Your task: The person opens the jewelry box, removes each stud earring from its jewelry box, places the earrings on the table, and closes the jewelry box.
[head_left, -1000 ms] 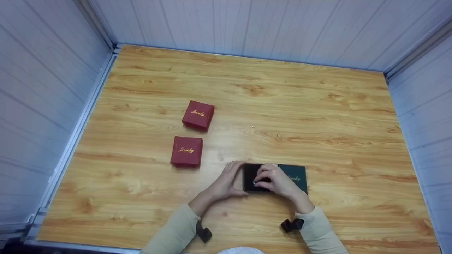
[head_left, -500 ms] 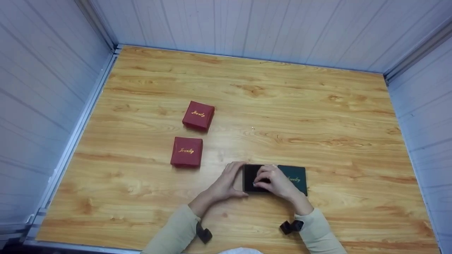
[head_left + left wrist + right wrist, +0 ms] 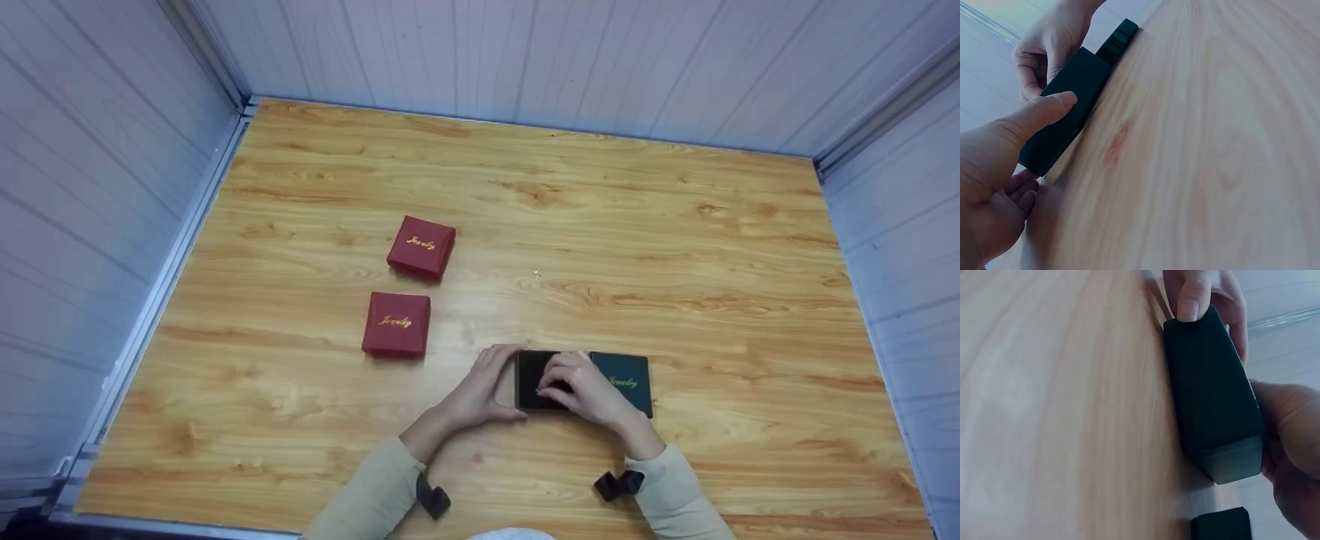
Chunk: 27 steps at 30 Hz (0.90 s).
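My left hand (image 3: 476,386) grips the left end of a dark green jewelry box base (image 3: 529,367), thumb on its near wall and fingers at the far side. The base lies with its black inside facing up. Over it, my right hand (image 3: 581,386) pinches a small silvery piece of jewelry (image 3: 538,391) against the black inside; its exact kind is too small to tell. To the right, partly behind the right hand, lies the green lid (image 3: 634,375) with gold "Jewelry" lettering. In the left wrist view the thumb (image 3: 1053,109) presses the base's side wall.
Two closed red jewelry boxes (image 3: 421,246) (image 3: 396,322) stand on the wooden table (image 3: 675,225) to the left of the hands. A tiny shiny piece (image 3: 537,274) lies beyond the green box. Pale panel walls (image 3: 487,60) border the table at the back and sides.
The right fingertips shift only slightly over the black inside, still holding the small silvery piece. The left hand, the green base, the lid and the red boxes stay in place.
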Each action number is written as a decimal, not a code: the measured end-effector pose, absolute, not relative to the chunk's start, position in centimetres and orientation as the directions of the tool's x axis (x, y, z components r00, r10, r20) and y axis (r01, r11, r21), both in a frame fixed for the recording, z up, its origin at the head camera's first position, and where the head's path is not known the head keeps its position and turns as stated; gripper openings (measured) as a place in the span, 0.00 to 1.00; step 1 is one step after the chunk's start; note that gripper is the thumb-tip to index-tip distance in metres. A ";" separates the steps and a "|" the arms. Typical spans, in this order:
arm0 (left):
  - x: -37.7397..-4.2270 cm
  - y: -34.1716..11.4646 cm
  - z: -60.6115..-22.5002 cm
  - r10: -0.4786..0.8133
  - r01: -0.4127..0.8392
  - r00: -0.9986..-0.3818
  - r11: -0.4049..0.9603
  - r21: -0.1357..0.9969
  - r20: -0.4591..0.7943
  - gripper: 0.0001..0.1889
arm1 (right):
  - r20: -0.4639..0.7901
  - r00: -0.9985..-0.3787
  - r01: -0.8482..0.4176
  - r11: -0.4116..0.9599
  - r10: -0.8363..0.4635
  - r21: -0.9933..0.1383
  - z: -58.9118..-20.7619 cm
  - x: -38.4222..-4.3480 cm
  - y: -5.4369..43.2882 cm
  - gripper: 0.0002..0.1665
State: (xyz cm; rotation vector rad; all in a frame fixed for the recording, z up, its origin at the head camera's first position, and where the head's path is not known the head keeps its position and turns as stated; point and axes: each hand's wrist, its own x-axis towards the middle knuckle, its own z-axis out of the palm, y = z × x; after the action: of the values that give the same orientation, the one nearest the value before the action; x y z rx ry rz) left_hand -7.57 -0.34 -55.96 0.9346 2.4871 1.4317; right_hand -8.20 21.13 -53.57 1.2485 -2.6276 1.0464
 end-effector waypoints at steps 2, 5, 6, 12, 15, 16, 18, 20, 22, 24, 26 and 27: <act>-7.6 -0.3 -55.9 0.566 0.456 -0.800 0.360 0.814 0.198 0.49 | 0.315 -0.671 -0.704 0.445 -0.671 -0.553 -53.6 -8.2 21.1 0.04; -7.6 -0.3 -56.0 0.564 0.462 -0.800 0.358 0.811 0.206 0.49 | 0.310 -0.671 -0.703 0.444 -0.673 -0.556 -53.5 -8.2 21.1 0.03; -7.6 -0.3 -56.0 0.563 0.464 -0.800 0.359 0.810 0.208 0.49 | 0.307 -0.672 -0.700 0.445 -0.674 -0.558 -53.4 -8.2 21.1 0.03; -7.6 -0.3 -56.1 0.564 0.465 -0.799 0.360 0.809 0.208 0.49 | 0.293 -0.681 -0.683 0.439 -0.671 -0.583 -53.3 -8.3 21.3 0.03; -7.6 -0.4 -56.1 0.563 0.459 -0.801 0.358 0.813 0.204 0.49 | 0.286 -0.685 -0.670 0.425 -0.670 -0.609 -53.3 -8.3 21.3 0.02; -7.6 -0.4 -56.1 0.563 0.458 -0.801 0.358 0.814 0.203 0.49 | 0.285 -0.687 -0.665 0.421 -0.668 -0.616 -53.3 -8.3 21.4 0.02; -7.6 -0.4 -56.1 0.562 0.458 -0.802 0.359 0.813 0.203 0.49 | 0.281 -0.692 -0.657 0.418 -0.665 -0.628 -53.3 -8.4 21.4 0.02; -7.6 -0.4 -56.1 0.563 0.461 -0.801 0.360 0.811 0.206 0.49 | 0.279 -0.697 -0.647 0.411 -0.661 -0.643 -53.2 -8.4 21.5 0.02; -7.6 -0.4 -56.1 0.564 0.464 -0.799 0.356 0.811 0.210 0.49 | 0.277 -0.702 -0.635 0.402 -0.656 -0.660 -53.0 -8.4 21.6 0.02; -7.6 -0.4 -56.2 0.566 0.466 -0.796 0.346 0.814 0.215 0.49 | 0.276 -0.706 -0.621 0.384 -0.652 -0.683 -52.8 -8.5 21.6 0.03; -7.6 -0.4 -56.2 0.568 0.468 -0.793 0.338 0.816 0.220 0.49 | 0.284 -0.704 -0.615 0.360 -0.651 -0.701 -52.5 -8.5 21.6 0.02; -7.6 -0.4 -56.1 0.569 0.468 -0.792 0.334 0.818 0.221 0.49 | 0.291 -0.703 -0.614 0.347 -0.649 -0.709 -52.4 -8.5 21.6 0.02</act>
State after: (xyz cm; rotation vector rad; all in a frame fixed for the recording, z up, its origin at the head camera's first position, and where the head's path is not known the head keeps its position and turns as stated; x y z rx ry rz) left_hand -7.59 -0.42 -56.13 0.9669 2.4785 1.4648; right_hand -8.55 21.57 -52.43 1.2257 -2.6123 1.3442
